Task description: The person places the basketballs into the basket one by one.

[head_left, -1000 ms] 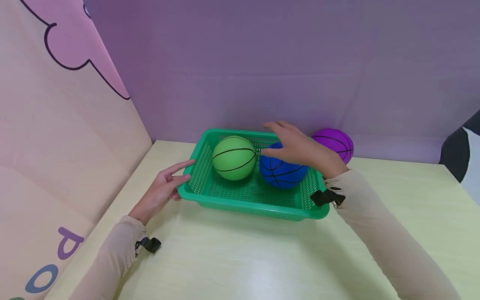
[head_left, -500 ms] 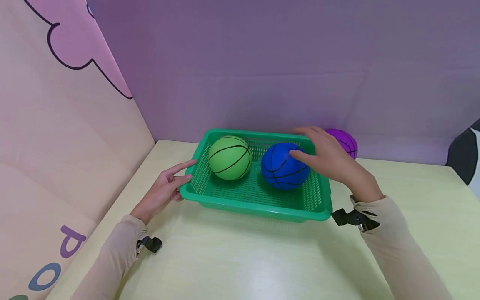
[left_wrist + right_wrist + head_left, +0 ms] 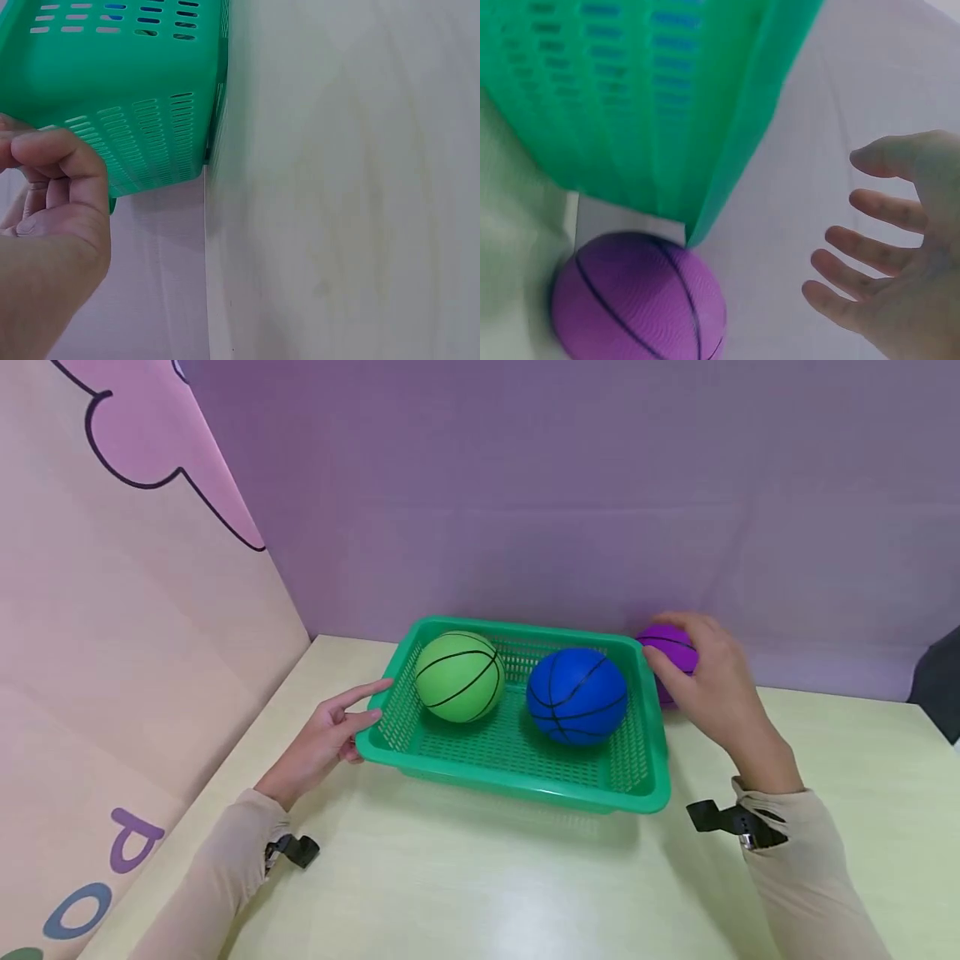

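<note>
A green plastic basket point(image 3: 510, 782) with slotted walls holds a light-green ball point(image 3: 460, 677) on its left and a blue ball point(image 3: 577, 697) on its right, both with black basketball lines. My left hand point(image 3: 325, 739) holds the basket's left rim; in the left wrist view, that hand's fingers point(image 3: 64, 154) are curled beside the rim. Behind the basket's right end sits a purple ball point(image 3: 667, 647), partly covered by my right hand point(image 3: 712, 689). The right wrist view shows the right hand's fingers spread, apart from the purple ball point(image 3: 641, 300).
The pale wooden table point(image 3: 480, 893) runs up to a purple backdrop point(image 3: 525, 502) just behind the basket and purple ball. A light printed panel point(image 3: 135, 635) borders the left side. Black wrist mounts point(image 3: 738, 825) sit on both sleeves.
My right hand has moved right, from above the blue ball to over the purple ball. The light-green ball has rolled slightly left in the basket. My left hand stays at the rim.
</note>
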